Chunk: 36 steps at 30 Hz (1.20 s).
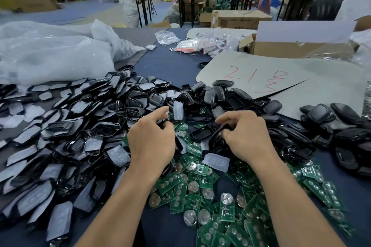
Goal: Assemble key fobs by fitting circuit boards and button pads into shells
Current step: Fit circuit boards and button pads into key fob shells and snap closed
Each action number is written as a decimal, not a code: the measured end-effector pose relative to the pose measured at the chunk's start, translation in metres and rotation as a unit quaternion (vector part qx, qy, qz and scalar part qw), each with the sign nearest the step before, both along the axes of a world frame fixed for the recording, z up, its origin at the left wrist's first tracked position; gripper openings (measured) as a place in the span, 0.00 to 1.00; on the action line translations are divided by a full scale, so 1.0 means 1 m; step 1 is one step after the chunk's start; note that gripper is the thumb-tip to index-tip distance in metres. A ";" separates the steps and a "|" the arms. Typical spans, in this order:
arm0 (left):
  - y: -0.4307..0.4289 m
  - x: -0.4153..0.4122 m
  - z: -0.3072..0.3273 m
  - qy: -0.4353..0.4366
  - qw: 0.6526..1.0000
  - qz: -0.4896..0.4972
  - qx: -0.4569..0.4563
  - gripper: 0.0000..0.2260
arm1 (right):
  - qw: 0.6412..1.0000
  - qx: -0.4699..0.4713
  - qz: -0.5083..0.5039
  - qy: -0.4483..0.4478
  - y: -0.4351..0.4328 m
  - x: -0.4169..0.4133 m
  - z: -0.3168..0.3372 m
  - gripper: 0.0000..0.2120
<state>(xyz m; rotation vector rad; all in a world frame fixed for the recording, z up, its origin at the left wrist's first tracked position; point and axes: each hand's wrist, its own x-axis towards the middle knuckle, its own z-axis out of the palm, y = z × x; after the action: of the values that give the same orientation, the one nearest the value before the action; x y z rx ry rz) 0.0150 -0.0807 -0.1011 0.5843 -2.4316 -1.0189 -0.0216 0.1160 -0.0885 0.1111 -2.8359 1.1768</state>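
Green circuit boards (226, 206) lie nearest to my camera, a loose heap with round coin cells on many of them, and I take this heap as my reference for all places. Both forearms pass over it from the lower edge.

Under everything I see the table (166, 66), covered with a dark blue cloth. Far beyond the heap and to its left lie big white plastic bags (56, 56). Beyond the heap to the right lies a grey sheet (281, 78) with red marks written on it, and behind that sheet stands an open cardboard box (281, 48).

Left of the heap spreads a wide pile of front shells (70, 126), black frames, many covered with a whitish film. Right of the heap and beyond it lies a pile of back shells (321, 126), plain black and rounded.

At the far edge of the heap, on its left part, the left hand (150, 142) has curled fingers and pinches a small black part (162, 123); I cannot tell which part it is. On the right part of the same edge the right hand (245, 136) grips a black shell (217, 134) with curled fingers, and the shell is tilted.

One translucent button pad (216, 161) with three round bumps rests on the boards just beside the right wrist. A second pad (178, 110) stands upright just beyond the left hand.
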 end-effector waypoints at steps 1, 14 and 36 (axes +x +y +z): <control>0.000 0.000 0.000 0.001 1.000 -0.002 -0.003 0.18 | 1.000 0.009 -0.009 0.012 -0.001 0.000 -0.001 0.14; 0.003 0.004 0.003 0.017 0.999 -0.034 -0.022 0.17 | 0.995 0.006 0.054 0.080 -0.024 0.005 -0.010 0.09; -0.006 -0.001 0.006 0.124 0.935 -0.096 0.320 0.14 | 0.976 0.122 0.166 -0.062 -0.040 0.022 -0.002 0.08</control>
<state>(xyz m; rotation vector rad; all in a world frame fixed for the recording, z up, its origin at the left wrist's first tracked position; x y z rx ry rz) 0.0137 -0.0867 -0.0947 0.3823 -1.9361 -1.8676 0.0002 0.0756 -0.0900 0.5635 -3.1520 0.8978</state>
